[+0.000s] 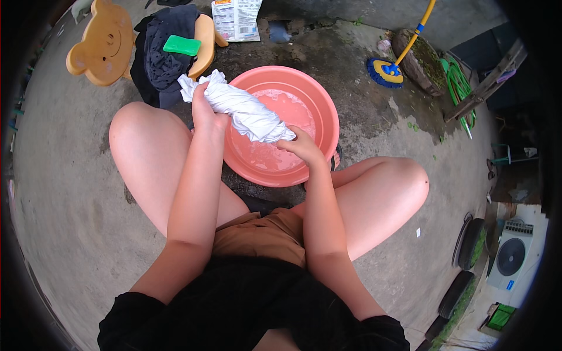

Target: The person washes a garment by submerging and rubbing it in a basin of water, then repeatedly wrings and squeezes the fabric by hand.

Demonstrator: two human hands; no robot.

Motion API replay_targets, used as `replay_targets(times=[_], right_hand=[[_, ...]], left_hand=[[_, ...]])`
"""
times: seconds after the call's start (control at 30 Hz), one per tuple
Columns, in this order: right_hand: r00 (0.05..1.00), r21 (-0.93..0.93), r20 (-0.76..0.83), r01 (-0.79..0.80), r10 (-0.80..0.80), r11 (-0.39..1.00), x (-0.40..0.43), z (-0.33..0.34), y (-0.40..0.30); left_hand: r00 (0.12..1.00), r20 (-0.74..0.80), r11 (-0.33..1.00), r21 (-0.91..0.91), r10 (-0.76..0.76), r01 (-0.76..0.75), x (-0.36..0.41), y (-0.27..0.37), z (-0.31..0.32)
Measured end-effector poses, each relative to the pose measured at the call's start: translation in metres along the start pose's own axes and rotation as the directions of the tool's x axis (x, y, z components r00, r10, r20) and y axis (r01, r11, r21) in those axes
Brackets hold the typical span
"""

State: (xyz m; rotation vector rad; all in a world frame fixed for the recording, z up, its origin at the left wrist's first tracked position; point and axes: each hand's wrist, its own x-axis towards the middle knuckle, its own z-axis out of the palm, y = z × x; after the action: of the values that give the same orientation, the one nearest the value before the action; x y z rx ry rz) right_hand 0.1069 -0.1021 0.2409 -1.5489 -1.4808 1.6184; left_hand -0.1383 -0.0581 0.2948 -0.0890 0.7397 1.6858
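Note:
A white cloth (250, 109), bunched and twisted lengthwise, hangs over a pink plastic basin (327, 109) between my knees. Its upper left end is in the grip of my left hand (205, 109), with a loose ruffled tail beyond the fingers. At the lower right end, my right hand (303, 145) pinches the cloth between thumb and fingers. Shallow water with soap suds (285, 160) covers the basin's bottom. The cloth hides part of the water and of the basin's left rim.
A yellow bear-faced chair (103, 48) at upper left carries dark clothes (169, 70) and a green soap bar (182, 45). Behind stands a printed plastic bag (237, 19). A blue-and-yellow brush (385, 73), a stone trough (417, 61) and a green hose (459, 83) are at upper right.

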Motion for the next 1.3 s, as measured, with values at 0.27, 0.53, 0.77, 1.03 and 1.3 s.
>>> replay_targets(times=[0.27,0.53,0.77,1.03,1.3], right_hand=[[0.975,0.370,-0.141,0.211,-0.170,0.905,-0.007,-0.016,-0.013],[0.843,0.264,-0.399,0.483,-0.361,0.835,-0.018,-0.008,-0.047],[0.876,0.356,-0.400,0.420,-0.270,0.835,-0.007,-0.004,-0.035],[0.883,-0.230,-0.339,0.255,-0.323,0.939,-0.011,0.000,-0.032],[0.866,-0.486,-0.480,-0.127,-0.143,0.865,-0.017,0.010,-0.052]], left_hand=[[0.998,0.045,0.998,-0.060,0.037,-0.034,0.004,0.002,0.005],[0.998,0.052,0.998,-0.052,-0.039,0.042,0.010,-0.007,-0.006],[0.998,0.023,0.998,-0.027,-0.056,0.056,0.014,-0.015,-0.012],[1.000,0.000,0.999,0.051,0.008,-0.008,0.011,-0.013,-0.012],[0.999,0.045,0.997,0.076,-0.014,0.010,0.013,-0.022,-0.013]])
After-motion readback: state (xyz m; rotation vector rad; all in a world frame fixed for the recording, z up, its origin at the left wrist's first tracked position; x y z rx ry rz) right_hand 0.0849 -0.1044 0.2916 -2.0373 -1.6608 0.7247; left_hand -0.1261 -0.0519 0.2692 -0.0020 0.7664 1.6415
